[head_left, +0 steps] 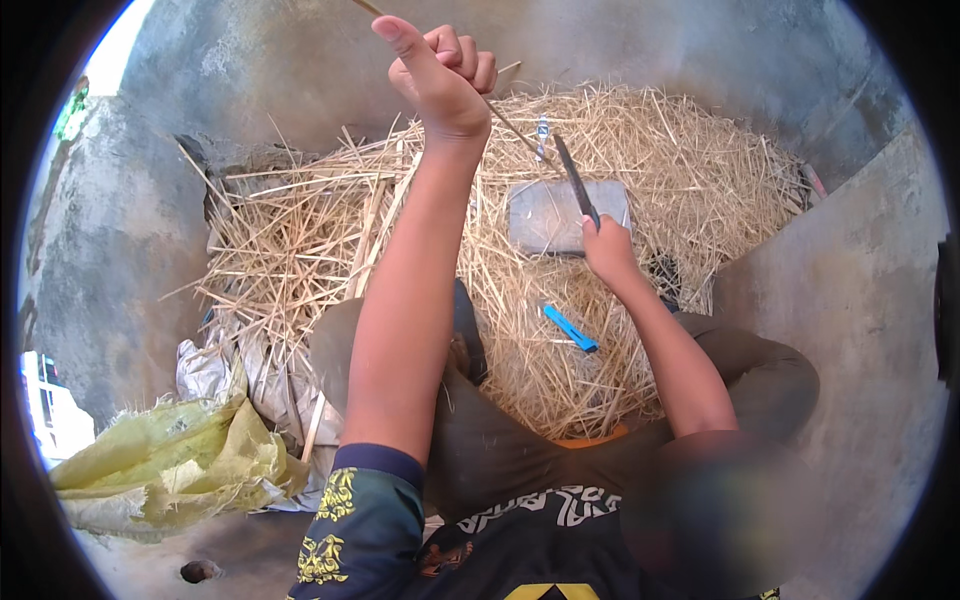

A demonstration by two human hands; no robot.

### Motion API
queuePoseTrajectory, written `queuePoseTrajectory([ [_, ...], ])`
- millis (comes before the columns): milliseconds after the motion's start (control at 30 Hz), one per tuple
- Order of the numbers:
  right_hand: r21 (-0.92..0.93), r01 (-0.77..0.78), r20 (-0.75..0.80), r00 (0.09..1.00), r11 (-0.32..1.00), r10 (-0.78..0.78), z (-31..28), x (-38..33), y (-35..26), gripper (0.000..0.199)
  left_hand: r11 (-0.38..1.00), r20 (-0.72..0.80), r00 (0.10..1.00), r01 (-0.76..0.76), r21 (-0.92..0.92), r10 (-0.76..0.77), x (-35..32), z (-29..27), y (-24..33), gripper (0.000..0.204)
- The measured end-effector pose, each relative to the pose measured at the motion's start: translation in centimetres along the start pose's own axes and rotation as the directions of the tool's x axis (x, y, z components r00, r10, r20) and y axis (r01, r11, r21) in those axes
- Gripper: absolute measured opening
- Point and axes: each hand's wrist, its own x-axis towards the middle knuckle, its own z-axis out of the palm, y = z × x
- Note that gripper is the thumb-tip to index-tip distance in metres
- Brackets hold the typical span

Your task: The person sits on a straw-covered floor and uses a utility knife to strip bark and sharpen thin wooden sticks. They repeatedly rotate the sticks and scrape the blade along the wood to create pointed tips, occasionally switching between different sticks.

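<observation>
The left hand is pinching a thin bamboo strip raised over the straw heap's far edge while the right hand is gripping a dark knife against it, risking a slip toward the fingers.

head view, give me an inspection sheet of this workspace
surface: concrete floor, mostly under a heap of straw
job's things: thin stick held up and slanting; knife with its blade by the stick; grey block lying on the straw
clutter: blue tool on the straw; yellow sack and white sack at lower left
grippers: left hand raised, fist shut on the stick; right hand shut on the knife handle
cables: nothing seen
surroundings: concrete walls around the heap; daylight at far left
</observation>
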Motion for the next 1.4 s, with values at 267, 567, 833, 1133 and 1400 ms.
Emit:
queuePoseTrajectory([
  [267, 0.555, 0.126, -0.302, 0.952, 0.822, 0.058, -2.2, -1.9, -6.3, 0.042, 0.998, -0.091, 0.994, -0.062, 0.006, 0.062, 0.6, -0.3, 0.0, 0.079],
  [567, 0.405, 0.135, -0.112, 0.989, 0.904, -0.098, -7.0, -1.3, -10.7, 0.044, 0.999, -0.134, 0.990, -0.050, -0.004, 0.049, 0.0, -0.6, -0.3, 0.077],
  [833, 0.115, 0.044, -0.153, 0.988, 0.992, -0.027, -0.6, 2.5, -0.1, 0.045, 0.999, -0.157, 0.987, -0.039, -0.009, 0.037, 0.2, 0.2, -0.5, 0.077],
  [1133, 0.828, -0.123, 0.024, 0.983, 0.548, 0.185, -6.6, -2.1, -4.5, 0.032, 0.960, -0.079, 0.958, -0.270, 0.080, 0.276, 0.8, 4.1, 7.1, 0.067],
  [1400, 0.742, 0.242, -0.231, 0.968, 0.626, -0.100, -13.5, -7.0, -13.1, 0.029, 0.973, -0.059, 0.972, -0.230, -0.016, 0.229, -0.9, 5.7, 9.7, 0.065],
])
